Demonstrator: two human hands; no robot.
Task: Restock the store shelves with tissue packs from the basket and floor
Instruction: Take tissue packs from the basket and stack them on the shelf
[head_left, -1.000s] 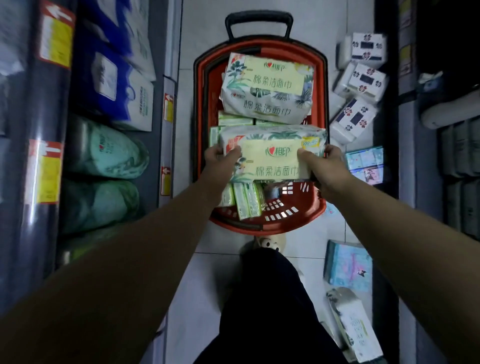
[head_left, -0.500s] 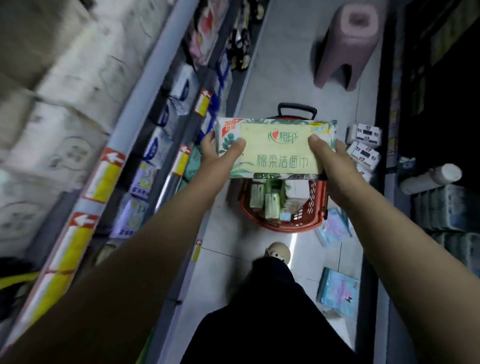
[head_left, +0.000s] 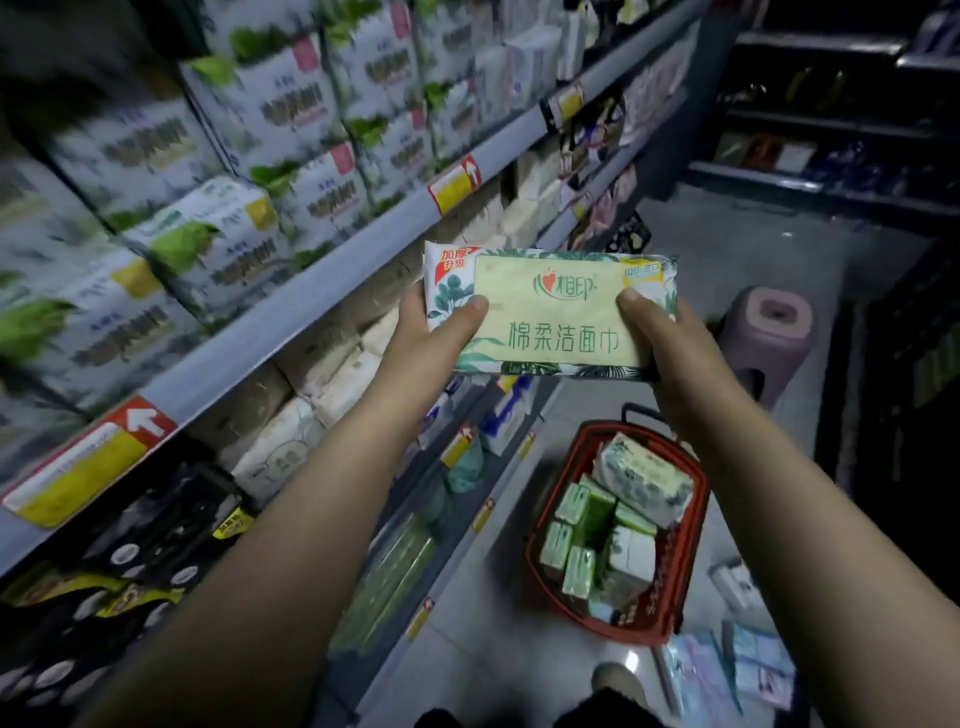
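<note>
Gripping one tissue pack (head_left: 550, 317) at both ends with left hand (head_left: 431, 338) and right hand (head_left: 660, 345), high above the basket (head_left: 695, 540), leaving many packs (head_left: 597, 530) inside it and beside it unshelved.

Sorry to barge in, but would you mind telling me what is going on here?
A person holds a tissue pack by its ends, left hand and right hand, level with the shelves on their left. It is not yet shelved. The red basket on the floor holds another large pack and small green packs; more packs lie beside it.
</note>
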